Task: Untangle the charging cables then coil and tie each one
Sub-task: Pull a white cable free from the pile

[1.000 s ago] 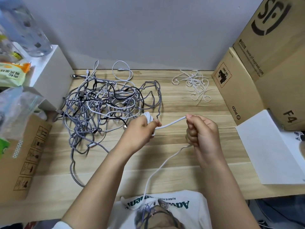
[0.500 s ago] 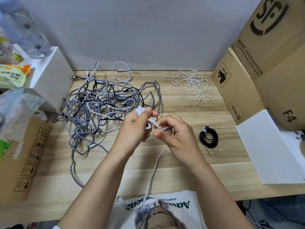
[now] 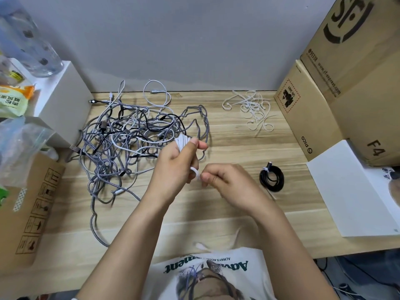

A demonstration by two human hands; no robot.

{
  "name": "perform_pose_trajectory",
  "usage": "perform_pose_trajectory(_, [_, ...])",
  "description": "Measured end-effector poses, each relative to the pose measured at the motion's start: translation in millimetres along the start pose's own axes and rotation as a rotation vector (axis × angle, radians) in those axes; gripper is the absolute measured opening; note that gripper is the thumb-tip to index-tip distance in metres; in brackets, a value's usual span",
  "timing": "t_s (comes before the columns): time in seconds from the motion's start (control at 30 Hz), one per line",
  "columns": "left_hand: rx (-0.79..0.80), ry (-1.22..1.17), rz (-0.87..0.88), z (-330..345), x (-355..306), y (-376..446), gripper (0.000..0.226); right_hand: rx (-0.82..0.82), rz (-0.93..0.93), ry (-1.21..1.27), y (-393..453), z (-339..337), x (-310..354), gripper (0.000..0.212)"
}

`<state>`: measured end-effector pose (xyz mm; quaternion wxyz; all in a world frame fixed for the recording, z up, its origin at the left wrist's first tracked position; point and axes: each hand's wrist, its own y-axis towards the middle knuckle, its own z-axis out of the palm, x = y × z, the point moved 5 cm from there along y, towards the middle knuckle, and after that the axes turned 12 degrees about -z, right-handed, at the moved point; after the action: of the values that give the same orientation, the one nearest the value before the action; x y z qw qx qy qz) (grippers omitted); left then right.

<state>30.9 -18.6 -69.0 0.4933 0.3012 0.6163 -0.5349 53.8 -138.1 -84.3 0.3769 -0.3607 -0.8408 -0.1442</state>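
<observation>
White cable (image 3: 183, 141) at frame centre: coiled loops gripped in the left hand (image 3: 173, 167), keeping the coil together, while the right hand (image 3: 223, 180) pinches its free end for winding. Tangled cables (image 3: 134, 137) lie left; finished black coil (image 3: 272, 178) right; ties (image 3: 252, 109) upper right.

Home desk/storage corner: wood-grain desk (image 3: 227, 148) vs plain grey wall, shipping cartons (image 3: 350, 68) at right of frame, snack packets (image 3: 13, 100) upper left.
</observation>
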Motion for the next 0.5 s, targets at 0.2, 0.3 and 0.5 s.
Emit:
perform_pose_trajectory(0.2, [-0.033, 0.018, -0.022, -13, 4, 6, 0.03, 0.017, -0.213, 0.578, -11, 10, 35, 0.04])
perform_pose_trajectory(0.3, [0.188, 0.033, -0.06, -8, 15, 1, 0.043, -0.249, -0.248, 0.635, -10, -17, 38, 0.029])
perform_pose_trajectory(0.5, [0.958, -0.224, -0.212, 17, 22, -32, 0.055, -0.541, -0.164, 0.628, -9, -40, 25, 0.019])
